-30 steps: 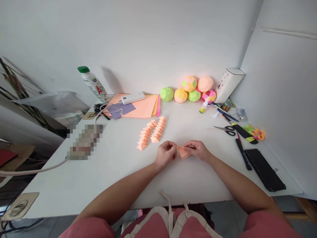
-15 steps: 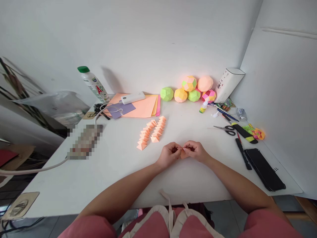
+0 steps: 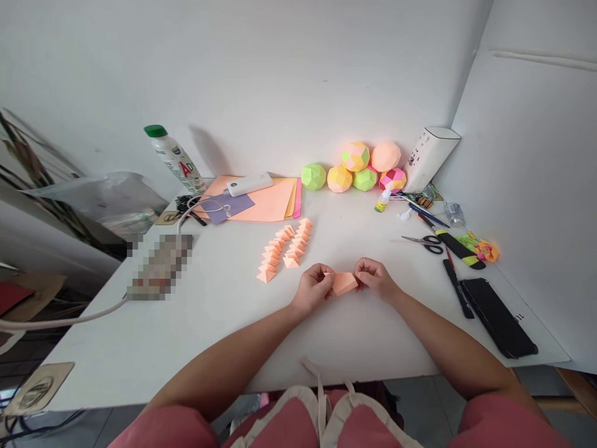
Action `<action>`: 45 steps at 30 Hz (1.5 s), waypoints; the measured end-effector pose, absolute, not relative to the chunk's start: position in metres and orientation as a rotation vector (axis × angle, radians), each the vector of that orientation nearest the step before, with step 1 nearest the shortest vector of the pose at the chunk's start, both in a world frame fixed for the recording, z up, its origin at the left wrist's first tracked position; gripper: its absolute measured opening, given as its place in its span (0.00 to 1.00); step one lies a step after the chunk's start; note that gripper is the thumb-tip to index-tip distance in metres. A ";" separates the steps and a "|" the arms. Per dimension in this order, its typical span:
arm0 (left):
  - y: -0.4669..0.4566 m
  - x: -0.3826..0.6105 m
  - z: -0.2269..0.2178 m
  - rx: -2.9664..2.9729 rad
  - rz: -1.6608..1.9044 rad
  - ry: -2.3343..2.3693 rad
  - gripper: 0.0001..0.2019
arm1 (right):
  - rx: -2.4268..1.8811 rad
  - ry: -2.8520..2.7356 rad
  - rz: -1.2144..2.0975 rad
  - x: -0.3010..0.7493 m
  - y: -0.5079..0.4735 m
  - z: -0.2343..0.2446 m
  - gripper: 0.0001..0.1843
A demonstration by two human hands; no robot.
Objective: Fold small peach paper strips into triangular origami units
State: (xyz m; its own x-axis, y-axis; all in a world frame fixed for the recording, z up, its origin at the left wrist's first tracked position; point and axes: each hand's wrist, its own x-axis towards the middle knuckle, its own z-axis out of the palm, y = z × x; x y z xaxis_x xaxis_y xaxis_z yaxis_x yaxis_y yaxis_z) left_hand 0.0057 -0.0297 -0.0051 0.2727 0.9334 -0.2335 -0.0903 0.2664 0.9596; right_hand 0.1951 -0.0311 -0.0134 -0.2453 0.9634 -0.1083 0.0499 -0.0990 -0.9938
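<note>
Between my two hands is a small folded piece of peach paper, its broad face showing. My left hand pinches its left end between thumb and fingers. At the right end, the thumb and fingers of my right hand are closed on the paper too. Just beyond my left hand, two rows of folded peach paper pieces lie on the white table, each piece overlapping its neighbour.
Faceted paper balls are stacked against the back wall. Scissors, a glue bottle, a cutter and a black phone lie on the right. Paper sheets, a power bank and a white bottle stand back left.
My hands have moved apart from being close together. The peach paper between them has turned, so more of its face shows.
</note>
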 end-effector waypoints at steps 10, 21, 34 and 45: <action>-0.031 0.005 -0.004 1.077 0.858 0.956 0.16 | -1.240 -1.470 1.446 0.193 -0.033 -0.011 0.11; -0.029 0.007 -0.006 0.991 0.973 0.970 0.17 | -1.262 -1.441 1.399 0.195 -0.033 -0.011 0.13; -0.031 0.008 -0.008 1.005 1.009 0.943 0.18 | -1.221 -1.420 1.310 0.192 -0.032 -0.020 0.14; -0.033 0.007 -0.016 1.094 1.107 0.938 0.15 | -1.138 -1.452 1.339 0.193 -0.031 -0.017 0.10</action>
